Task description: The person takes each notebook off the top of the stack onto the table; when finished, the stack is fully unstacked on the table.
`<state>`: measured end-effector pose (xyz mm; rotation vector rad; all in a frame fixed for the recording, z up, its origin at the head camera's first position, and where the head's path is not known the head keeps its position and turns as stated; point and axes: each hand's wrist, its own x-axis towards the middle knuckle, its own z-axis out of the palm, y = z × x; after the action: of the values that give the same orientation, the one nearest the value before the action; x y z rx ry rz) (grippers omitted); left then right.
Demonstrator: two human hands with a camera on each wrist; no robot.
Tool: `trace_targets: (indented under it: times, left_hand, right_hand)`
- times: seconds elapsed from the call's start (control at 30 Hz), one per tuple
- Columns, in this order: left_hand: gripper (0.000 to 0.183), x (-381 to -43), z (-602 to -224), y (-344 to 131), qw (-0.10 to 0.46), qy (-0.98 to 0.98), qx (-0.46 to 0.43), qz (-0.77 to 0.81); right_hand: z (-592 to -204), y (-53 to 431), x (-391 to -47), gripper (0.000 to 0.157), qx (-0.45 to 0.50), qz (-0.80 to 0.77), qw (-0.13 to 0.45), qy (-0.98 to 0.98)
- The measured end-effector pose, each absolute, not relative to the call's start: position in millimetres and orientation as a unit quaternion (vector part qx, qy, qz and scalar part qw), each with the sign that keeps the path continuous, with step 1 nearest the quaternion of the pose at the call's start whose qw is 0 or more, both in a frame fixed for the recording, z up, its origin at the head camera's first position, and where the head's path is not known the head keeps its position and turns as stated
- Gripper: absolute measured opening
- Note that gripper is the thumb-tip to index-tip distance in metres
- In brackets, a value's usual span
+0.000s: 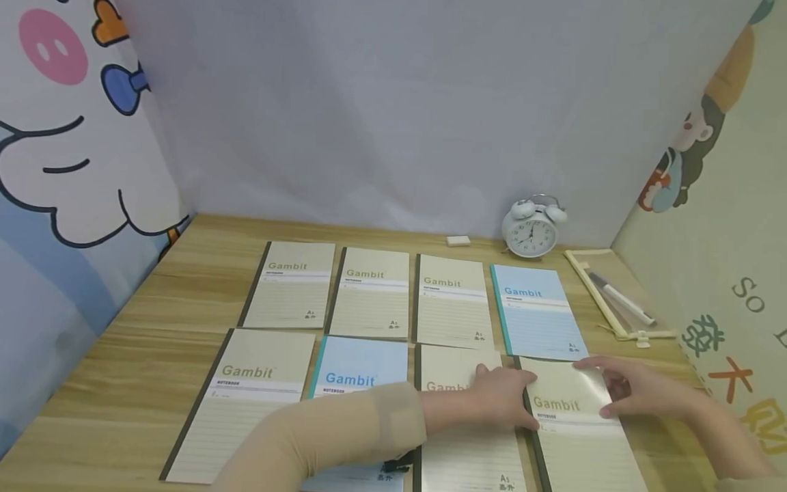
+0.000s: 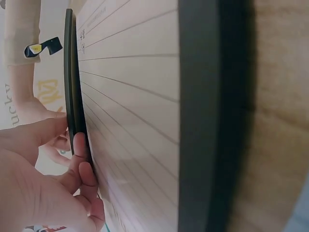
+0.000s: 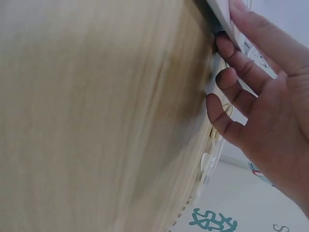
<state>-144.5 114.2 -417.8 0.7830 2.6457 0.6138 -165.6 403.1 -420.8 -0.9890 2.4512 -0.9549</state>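
Observation:
At the right end of the front row lies a cream Gambit notebook [image 1: 581, 451] with a dark spine. My left hand [image 1: 499, 396] grips its spine side, the arm reaching across the neighbouring cream notebook [image 1: 467, 458]. In the left wrist view, thumb and fingers pinch the raised dark spine [image 2: 72, 77]. My right hand [image 1: 645, 388] holds the opposite edge near the top corner. The right wrist view shows the thumb over the notebook's edge [image 3: 227, 14] and the fingertips [image 3: 224, 44] underneath, with table showing below them. A blue notebook [image 1: 537, 314] lies just behind.
Three cream notebooks [image 1: 369, 294] share the back row with the blue one. A cream notebook [image 1: 246, 403] and a blue notebook [image 1: 363, 359] lie front left. Behind stand a white alarm clock [image 1: 531, 232] and an eraser [image 1: 458, 240]. A pouch with a pen [image 1: 621, 297] lies right.

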Motion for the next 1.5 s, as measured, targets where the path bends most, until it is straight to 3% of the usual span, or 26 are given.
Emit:
trace_targets:
  times: [0.13, 0.37, 0.57, 0.77, 0.93, 1.2, 1.5]
  left_hand:
    - [0.070, -144, -420, 118, 0.148, 0.929, 0.291, 0.174]
    - [0.048, -147, -420, 121, 0.148, 0.931, 0.297, 0.153]
    - [0.069, -154, -417, 109, 0.178, 0.910, 0.306, 0.215]
    - [0.067, -164, -406, 87, 0.172, 0.878, 0.359, 0.266]
    - [0.065, -172, -388, 62, 0.164, 0.868, 0.379, 0.276]
    - [0.063, -187, -369, 0, 0.064, 0.881, 0.392, 0.255]
    - [0.064, -199, -354, -100, -0.051, 0.910, 0.314, 0.264]
  right_hand:
    - [-421, 404, -168, 0.066, -0.349, -0.315, 0.172, 0.866]
    - [-424, 408, -173, 0.066, -0.343, -0.273, 0.150, 0.886]
    - [-418, 403, -174, 0.065, -0.331, -0.272, 0.147, 0.891]
    - [-398, 393, -174, 0.065, -0.327, -0.273, 0.135, 0.895]
    - [-377, 383, -179, 0.064, -0.320, -0.252, 0.089, 0.909]
    - [-352, 369, -194, 0.064, -0.340, -0.168, -0.056, 0.924]
    - [-332, 362, -200, 0.059, -0.300, -0.170, -0.104, 0.933]
